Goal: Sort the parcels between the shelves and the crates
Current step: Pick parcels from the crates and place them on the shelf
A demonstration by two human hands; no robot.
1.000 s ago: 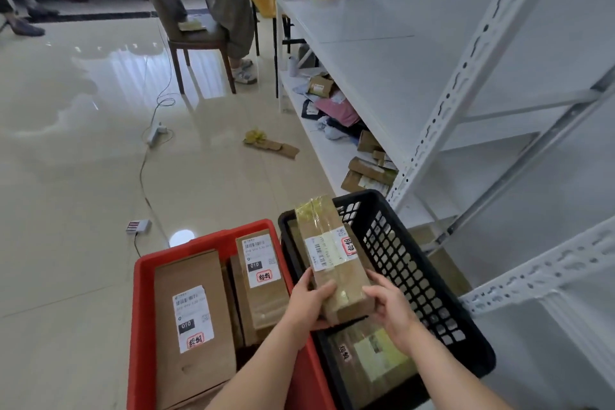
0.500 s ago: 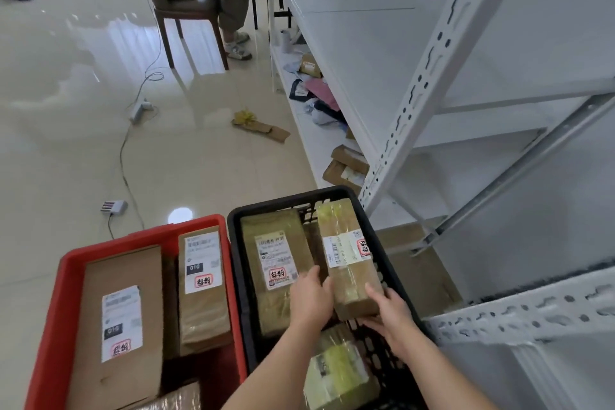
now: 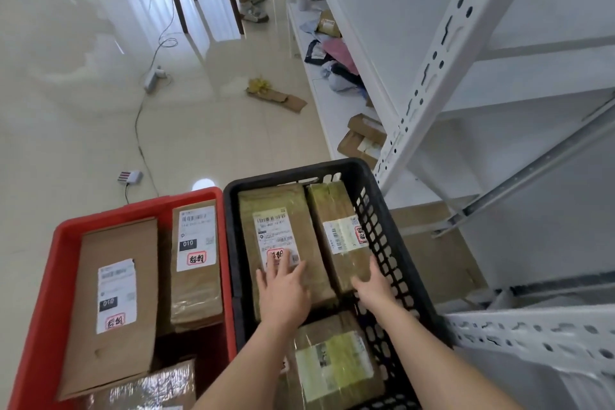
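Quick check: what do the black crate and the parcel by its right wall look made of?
Black crate: looks like moulded plastic, matte, with lattice-pierced walls. Parcel by its right wall: brown cardboard, seemingly wrapped in clear glossy tape, going by the sheen, with a white printed label stuck on.

Counts: 2 crates, one red crate, one black crate. Black holds 3 parcels: labelled wide parcel, narrow parcel, near parcel. Red shows 3: large flat parcel, upright parcel, shiny parcel. 2 hands: left hand, right hand. 1 white shelf unit.
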